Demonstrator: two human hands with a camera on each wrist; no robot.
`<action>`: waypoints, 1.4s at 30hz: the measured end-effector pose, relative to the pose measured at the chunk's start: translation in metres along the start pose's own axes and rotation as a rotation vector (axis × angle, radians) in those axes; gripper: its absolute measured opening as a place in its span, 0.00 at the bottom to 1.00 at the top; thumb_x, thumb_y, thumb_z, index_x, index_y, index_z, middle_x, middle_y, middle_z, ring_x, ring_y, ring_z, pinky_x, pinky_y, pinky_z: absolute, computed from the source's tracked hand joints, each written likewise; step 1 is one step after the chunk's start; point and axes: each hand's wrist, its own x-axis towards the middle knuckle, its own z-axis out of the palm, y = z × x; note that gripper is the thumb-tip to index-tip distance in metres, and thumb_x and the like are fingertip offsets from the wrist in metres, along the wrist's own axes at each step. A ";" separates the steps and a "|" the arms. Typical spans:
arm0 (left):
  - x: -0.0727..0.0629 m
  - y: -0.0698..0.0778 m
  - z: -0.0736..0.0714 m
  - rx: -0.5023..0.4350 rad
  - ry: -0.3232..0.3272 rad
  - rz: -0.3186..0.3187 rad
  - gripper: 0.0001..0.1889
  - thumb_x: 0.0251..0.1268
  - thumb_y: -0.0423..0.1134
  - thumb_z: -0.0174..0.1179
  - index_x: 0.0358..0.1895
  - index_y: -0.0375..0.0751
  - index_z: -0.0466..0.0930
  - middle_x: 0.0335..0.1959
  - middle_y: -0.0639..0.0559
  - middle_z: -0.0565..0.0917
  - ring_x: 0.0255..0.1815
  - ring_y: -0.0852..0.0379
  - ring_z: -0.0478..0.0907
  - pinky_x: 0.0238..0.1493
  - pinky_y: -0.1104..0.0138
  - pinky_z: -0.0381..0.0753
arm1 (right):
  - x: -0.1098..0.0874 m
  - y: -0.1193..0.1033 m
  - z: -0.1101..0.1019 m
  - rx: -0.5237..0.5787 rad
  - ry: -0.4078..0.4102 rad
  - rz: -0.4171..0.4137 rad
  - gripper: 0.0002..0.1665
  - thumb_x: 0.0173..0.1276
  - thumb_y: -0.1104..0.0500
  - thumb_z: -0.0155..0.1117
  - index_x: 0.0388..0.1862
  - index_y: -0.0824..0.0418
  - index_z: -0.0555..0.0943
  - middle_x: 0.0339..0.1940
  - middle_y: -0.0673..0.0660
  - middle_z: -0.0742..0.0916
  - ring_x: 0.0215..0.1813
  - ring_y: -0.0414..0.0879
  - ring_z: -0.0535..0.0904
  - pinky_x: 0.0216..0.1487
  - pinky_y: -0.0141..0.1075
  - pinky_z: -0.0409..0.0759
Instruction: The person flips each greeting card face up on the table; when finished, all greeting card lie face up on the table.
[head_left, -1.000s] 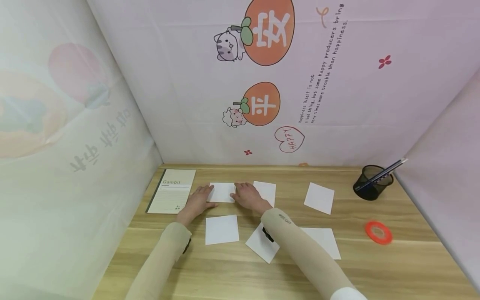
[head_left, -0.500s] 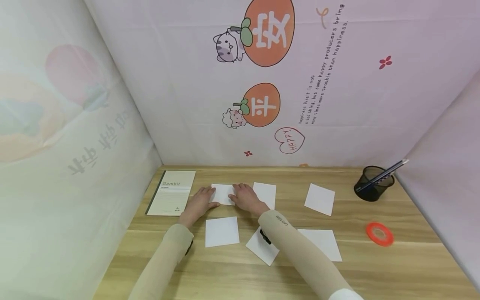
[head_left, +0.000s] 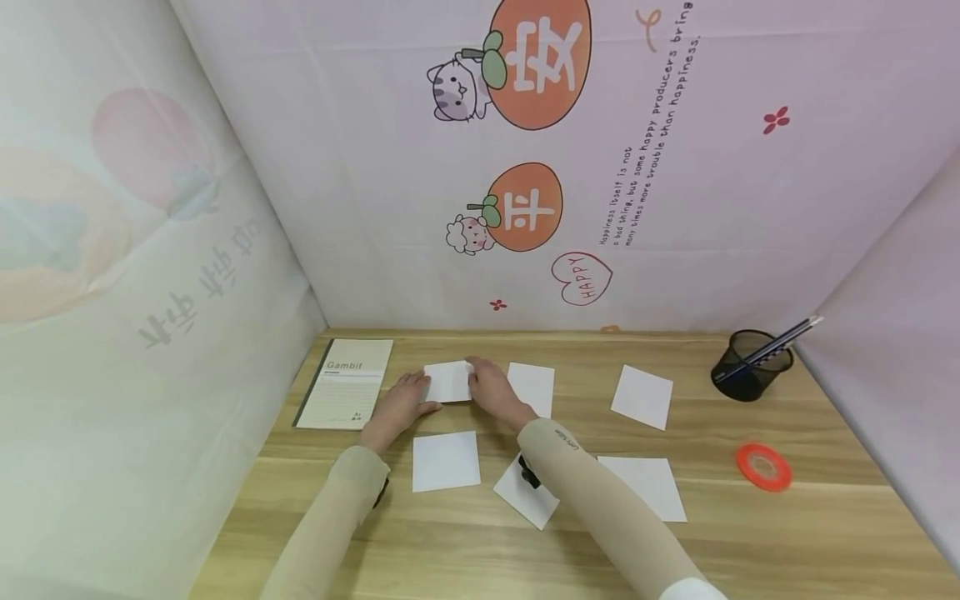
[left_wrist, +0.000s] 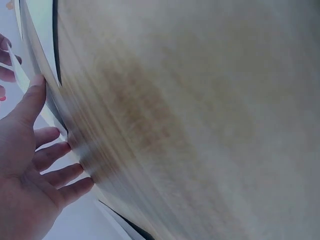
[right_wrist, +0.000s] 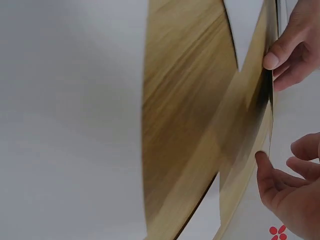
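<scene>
A small white sheet of paper (head_left: 447,382) lies between both hands near the back of the table, its right side lifted a little. My left hand (head_left: 397,410) rests at the sheet's left edge; in the left wrist view its fingers (left_wrist: 61,175) are spread and fairly straight against the tabletop. With curled fingers, my right hand (head_left: 497,393) pinches the sheet's right edge. The right wrist view has this hand (right_wrist: 287,187) low at the right, its thumb against the edge; the fingertip contact is partly hidden.
Other white sheets (head_left: 446,461) lie about the table, one (head_left: 534,387) partly behind the right hand. A notebook (head_left: 345,383) sits left of the left hand. At the right are a black mesh pen cup (head_left: 742,379) and a red tape roll (head_left: 763,467). Printed cloth walls (head_left: 390,275) enclose the table.
My right hand has turned and raised the sheet's right edge, which lay flat before. The sheet has shifted slightly right. My left hand has stayed nearly in place.
</scene>
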 end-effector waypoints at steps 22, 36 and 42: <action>-0.004 0.002 -0.008 -0.141 0.110 0.050 0.17 0.63 0.36 0.64 0.53 0.35 0.80 0.53 0.40 0.82 0.55 0.44 0.79 0.57 0.56 0.77 | -0.001 -0.001 -0.002 -0.124 0.119 -0.069 0.15 0.62 0.66 0.67 0.49 0.61 0.84 0.56 0.58 0.81 0.55 0.52 0.79 0.48 0.44 0.82; -0.009 0.009 -0.012 -0.075 0.368 0.231 0.10 0.59 0.27 0.64 0.45 0.37 0.84 0.44 0.43 0.86 0.46 0.47 0.84 0.48 0.62 0.82 | -0.009 0.001 -0.003 -0.183 0.112 -0.072 0.08 0.63 0.65 0.67 0.41 0.58 0.86 0.41 0.53 0.84 0.43 0.47 0.81 0.38 0.37 0.82; -0.008 0.013 -0.019 0.007 0.466 0.244 0.08 0.60 0.29 0.65 0.43 0.37 0.84 0.41 0.45 0.87 0.40 0.50 0.85 0.43 0.63 0.84 | -0.010 0.001 -0.004 -0.186 0.188 -0.104 0.07 0.65 0.62 0.67 0.41 0.57 0.87 0.40 0.53 0.87 0.40 0.47 0.83 0.36 0.39 0.83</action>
